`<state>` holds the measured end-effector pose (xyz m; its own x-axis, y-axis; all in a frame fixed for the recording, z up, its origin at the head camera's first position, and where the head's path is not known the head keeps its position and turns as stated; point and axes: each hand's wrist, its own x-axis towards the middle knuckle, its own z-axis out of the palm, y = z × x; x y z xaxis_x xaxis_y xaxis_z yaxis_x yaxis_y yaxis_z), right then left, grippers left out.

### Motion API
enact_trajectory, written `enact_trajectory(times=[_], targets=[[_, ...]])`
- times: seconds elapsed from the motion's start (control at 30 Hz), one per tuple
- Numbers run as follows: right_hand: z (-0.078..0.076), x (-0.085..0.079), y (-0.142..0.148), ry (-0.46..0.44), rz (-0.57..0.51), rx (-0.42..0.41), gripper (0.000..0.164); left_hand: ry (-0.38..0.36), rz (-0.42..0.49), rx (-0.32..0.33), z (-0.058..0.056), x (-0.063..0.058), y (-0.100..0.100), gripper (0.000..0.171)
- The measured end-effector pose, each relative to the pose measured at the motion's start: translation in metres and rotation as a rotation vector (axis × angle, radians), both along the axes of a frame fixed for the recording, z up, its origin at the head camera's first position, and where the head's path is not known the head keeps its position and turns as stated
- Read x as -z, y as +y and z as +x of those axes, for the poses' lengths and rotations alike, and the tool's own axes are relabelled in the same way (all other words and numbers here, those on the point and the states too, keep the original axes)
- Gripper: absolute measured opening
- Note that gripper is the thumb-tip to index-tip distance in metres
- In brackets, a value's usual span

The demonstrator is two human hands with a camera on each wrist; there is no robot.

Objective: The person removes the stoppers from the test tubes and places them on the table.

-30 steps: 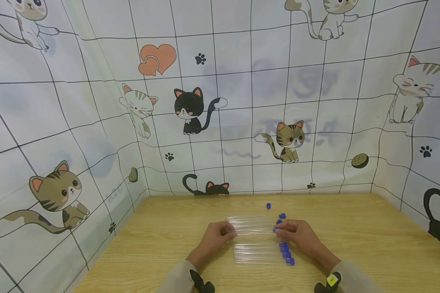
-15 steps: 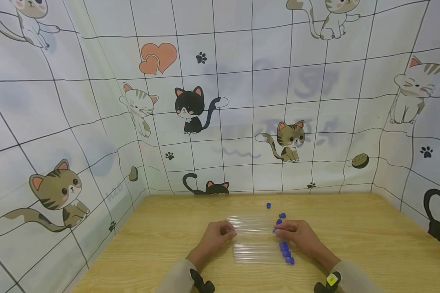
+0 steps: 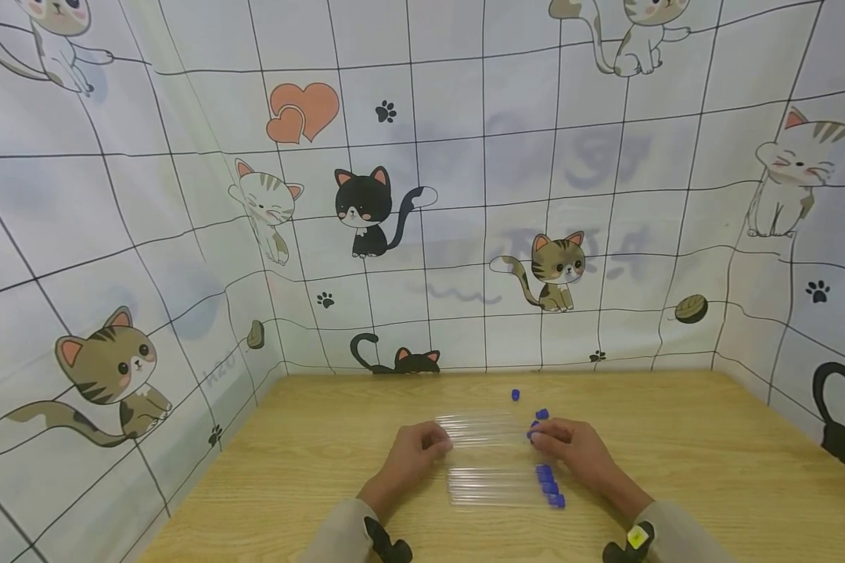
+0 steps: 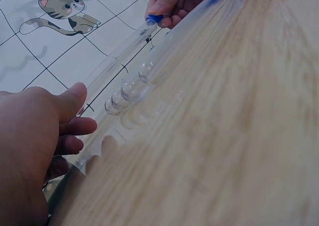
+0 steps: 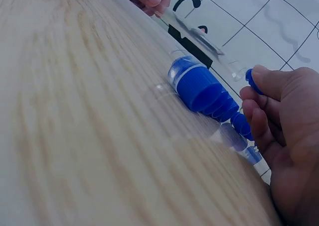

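Note:
My left hand (image 3: 417,452) pinches the rounded end of a clear test tube (image 4: 112,64) between thumb and fingers. The tube points across toward my right hand (image 3: 572,447), whose thumb and fingertips grip a small blue cap (image 5: 252,81) at the tube's mouth. In the right wrist view the clear rim sits right beside that cap. Nearer the body lies a row of clear tubes (image 3: 496,488) with blue caps (image 3: 550,486) on their right ends. Behind the held tube, more clear tubes (image 3: 475,424) lie side by side.
Loose blue caps lie beyond my right hand, one cap (image 3: 542,414) close to it and another cap (image 3: 515,395) farther back. The wooden table (image 3: 310,438) ends at a cat-print cloth (image 3: 451,234) hung behind and at both sides.
Both hands have kept their grips. The right hand and its blue cap have risen slightly, and the held tube sits a little farther back. The other tubes have not moved.

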<state>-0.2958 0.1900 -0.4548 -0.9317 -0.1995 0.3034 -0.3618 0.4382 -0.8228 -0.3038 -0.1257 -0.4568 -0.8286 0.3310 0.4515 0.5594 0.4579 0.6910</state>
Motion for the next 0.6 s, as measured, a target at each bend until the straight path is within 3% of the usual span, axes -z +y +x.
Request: enact_trajectory(times=[0.3, 0.6], targets=[[-0.0012, -0.0009, -0.0013, 0.105, 0.073, 0.239, 0.027, 0.047, 0.009, -0.002, -0.0014, 0.0015, -0.0012, 0.004], [-0.0034, 0.0, 0.0008, 0.118, 0.144, 0.262, 0.021, 0.043, -0.012, -0.02, -0.0017, 0.0013, -0.0009, 0.005]])
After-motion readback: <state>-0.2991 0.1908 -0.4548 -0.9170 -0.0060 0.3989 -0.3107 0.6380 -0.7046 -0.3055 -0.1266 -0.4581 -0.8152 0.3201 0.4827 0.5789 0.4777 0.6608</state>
